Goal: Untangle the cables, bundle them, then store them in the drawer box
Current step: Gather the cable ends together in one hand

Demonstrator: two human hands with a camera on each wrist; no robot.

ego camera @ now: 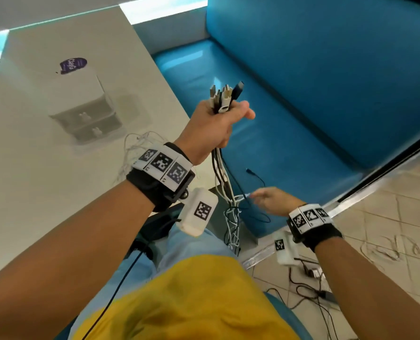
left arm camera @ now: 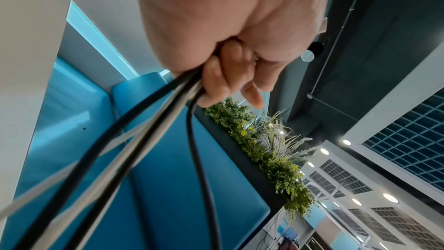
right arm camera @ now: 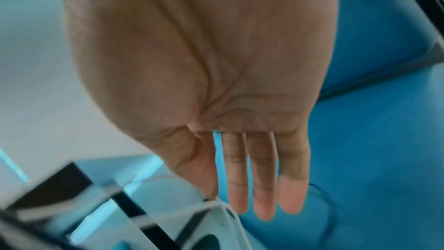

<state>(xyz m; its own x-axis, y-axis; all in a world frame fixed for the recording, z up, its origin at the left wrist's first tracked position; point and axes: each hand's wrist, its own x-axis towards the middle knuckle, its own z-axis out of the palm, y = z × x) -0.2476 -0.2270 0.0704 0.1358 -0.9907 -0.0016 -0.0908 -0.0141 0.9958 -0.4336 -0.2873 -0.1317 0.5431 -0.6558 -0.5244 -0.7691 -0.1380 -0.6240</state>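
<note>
My left hand [ego camera: 216, 126] is raised over the bench and grips a bunch of black and white cables [ego camera: 220, 165], their plug ends [ego camera: 225, 96] sticking up out of the fist. The left wrist view shows my left hand's [left arm camera: 228, 75] fingers curled round the cables [left arm camera: 144, 140]. The strands hang down into a tangle [ego camera: 232, 217] by my knee. My right hand [ego camera: 270, 200] reaches at that tangle with straight fingers. In the right wrist view my right hand [right arm camera: 261, 197] has a thin white cable [right arm camera: 234, 216] running past the thumb-side tip. The white drawer box [ego camera: 81, 104] stands on the table, drawers closed.
The white table [ego camera: 44, 192] is on the left, with thin white wires [ego camera: 135, 143] near its edge and a purple label [ego camera: 73, 65] behind the box. A blue bench [ego camera: 302, 119] with a dark cable [ego camera: 255, 175] on it fills the right. More cables [ego camera: 309, 288] lie on the tiled floor.
</note>
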